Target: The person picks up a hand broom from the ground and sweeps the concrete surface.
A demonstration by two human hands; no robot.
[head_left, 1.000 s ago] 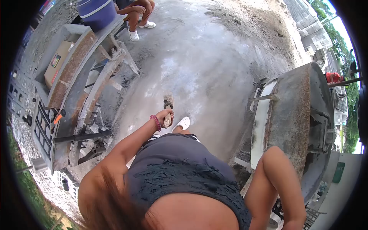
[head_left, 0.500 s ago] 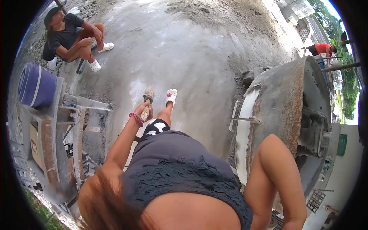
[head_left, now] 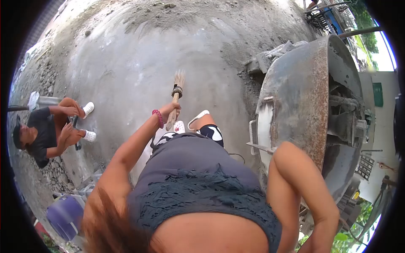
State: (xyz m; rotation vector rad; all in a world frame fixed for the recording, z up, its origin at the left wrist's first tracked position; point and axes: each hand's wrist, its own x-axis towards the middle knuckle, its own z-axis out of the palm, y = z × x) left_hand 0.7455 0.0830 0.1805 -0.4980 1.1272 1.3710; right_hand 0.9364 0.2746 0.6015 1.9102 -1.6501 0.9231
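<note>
My left hand [head_left: 170, 112] is closed around the handle of a short stick broom [head_left: 177, 91], held out in front of my body. The broom's pale bristles point away from me, above the grey floor. A dark band binds them to the light handle. On my left wrist sits a pink beaded bracelet [head_left: 158, 118]. My right arm [head_left: 297, 181] is bent at my side, near the rusty metal drum, and its hand is out of sight.
A large rusty metal drum [head_left: 300, 97] with a side handle stands on my right. On the left, a person [head_left: 50, 126] in dark clothes sits low. A purple bucket [head_left: 65, 217] is at the lower left. Rubble [head_left: 268, 61] lies beyond the drum.
I have stepped forward and turned left. The seated person and purple bucket now appear lower in view. The broom has swung forward and slightly right, still in my left hand.
</note>
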